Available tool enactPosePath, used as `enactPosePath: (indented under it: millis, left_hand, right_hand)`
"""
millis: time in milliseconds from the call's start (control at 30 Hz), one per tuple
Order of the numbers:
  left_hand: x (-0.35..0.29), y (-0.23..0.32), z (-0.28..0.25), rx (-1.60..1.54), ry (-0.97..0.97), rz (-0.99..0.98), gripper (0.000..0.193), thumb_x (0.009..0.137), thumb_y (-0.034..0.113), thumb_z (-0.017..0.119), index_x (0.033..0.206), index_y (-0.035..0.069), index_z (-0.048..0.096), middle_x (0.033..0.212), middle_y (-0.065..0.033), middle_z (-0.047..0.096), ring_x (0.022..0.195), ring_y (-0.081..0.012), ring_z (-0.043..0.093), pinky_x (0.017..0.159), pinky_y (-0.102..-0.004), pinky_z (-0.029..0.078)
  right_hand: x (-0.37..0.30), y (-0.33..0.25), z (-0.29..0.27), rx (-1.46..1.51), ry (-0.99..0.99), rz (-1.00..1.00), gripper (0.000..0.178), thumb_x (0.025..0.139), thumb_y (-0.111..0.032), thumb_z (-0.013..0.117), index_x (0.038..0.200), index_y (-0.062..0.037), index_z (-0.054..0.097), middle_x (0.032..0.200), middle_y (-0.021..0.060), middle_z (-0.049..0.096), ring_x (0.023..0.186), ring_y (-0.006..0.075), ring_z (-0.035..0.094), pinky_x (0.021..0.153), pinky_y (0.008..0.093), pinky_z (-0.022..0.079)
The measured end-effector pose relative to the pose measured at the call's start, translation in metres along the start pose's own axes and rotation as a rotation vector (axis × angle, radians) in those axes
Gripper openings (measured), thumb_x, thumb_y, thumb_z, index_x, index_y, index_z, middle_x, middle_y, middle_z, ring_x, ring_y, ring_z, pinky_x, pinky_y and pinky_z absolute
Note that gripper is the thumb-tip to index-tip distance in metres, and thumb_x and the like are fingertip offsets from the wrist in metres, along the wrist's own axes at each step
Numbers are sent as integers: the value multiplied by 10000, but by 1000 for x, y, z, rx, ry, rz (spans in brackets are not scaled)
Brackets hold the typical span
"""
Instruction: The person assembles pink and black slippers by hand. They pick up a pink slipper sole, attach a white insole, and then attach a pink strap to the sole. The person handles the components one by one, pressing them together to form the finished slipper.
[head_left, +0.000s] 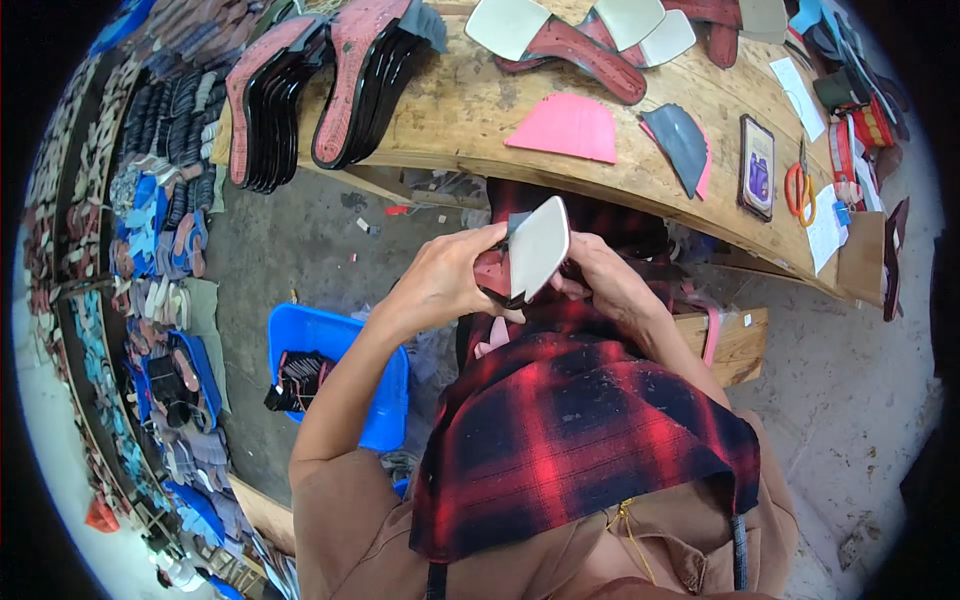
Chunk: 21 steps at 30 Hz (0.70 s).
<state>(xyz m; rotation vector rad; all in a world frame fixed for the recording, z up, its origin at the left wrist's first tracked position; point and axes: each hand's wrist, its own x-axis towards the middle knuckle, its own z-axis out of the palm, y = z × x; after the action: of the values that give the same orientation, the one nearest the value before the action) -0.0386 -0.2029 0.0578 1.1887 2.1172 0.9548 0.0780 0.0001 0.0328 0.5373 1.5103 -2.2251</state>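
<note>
Above my lap I hold a shoe insole (538, 250) whose cream-white end faces up, with a reddish part and a dark edge beside it. My left hand (450, 275) is closed round its reddish side, thumb on top. At the opposite edge my right hand (605, 280) grips the cream-white end with curled fingers, some hidden behind it. Similar reddish insoles (590, 58) with cream ends lie crossed on the table beyond. Nearer the table's front edge are a pink curved sheet piece (565, 128) and a grey piece (675, 145) over pink.
Two stacks of black-edged insoles (262, 120) overhang the wooden table's (440, 125) left side. A phone (757, 167) and orange-handled scissors (800, 190) lie at right. On the floor, a blue bin (385, 400) holds dark striped pieces. Crowded shelves (110, 250) line the left.
</note>
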Motion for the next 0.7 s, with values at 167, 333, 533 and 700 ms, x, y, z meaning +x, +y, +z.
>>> enactPosePath:
  millis: [167, 333, 533, 700]
  left_hand:
    - [-11, 1, -4, -15, -129, 15, 933, 517, 357, 905, 1282, -16, 525, 1186, -219, 622, 1088, -388, 597, 917, -429, 488]
    - [-17, 3, -5, -28, -175, -22, 833, 519, 264, 910, 1218, -20, 557, 1103, -202, 643, 1028, -380, 625, 878, -413, 501]
    - [-20, -18, 5, -187, -174, -22, 886, 516, 327, 914, 1229, -38, 537, 1097, -184, 653, 990, -330, 639, 855, -408, 499]
    - [-25, -25, -3, -955, -151, -341, 784, 639, 211, 848, 1323, 22, 514, 952, -57, 622, 797, -114, 582, 704, -260, 478]
  right_hand:
    - [7, -1, 14, 344, -38, 136, 137, 1010, -248, 495, 960, -135, 554, 766, -54, 549, 567, 42, 436, 461, 194, 255]
    - [16, 20, 7, 418, -83, 126, 72, 994, -224, 524, 966, -158, 524, 775, -51, 544, 585, 52, 476, 461, 195, 274]
    - [18, 16, 11, 402, -160, 126, 145, 997, -278, 528, 1007, -134, 546, 765, -16, 587, 574, 65, 488, 445, 194, 285]
    - [10, 8, 1, 245, -185, 100, 373, 1011, -383, 481, 1053, -42, 624, 688, 35, 610, 458, 53, 421, 399, 199, 289]
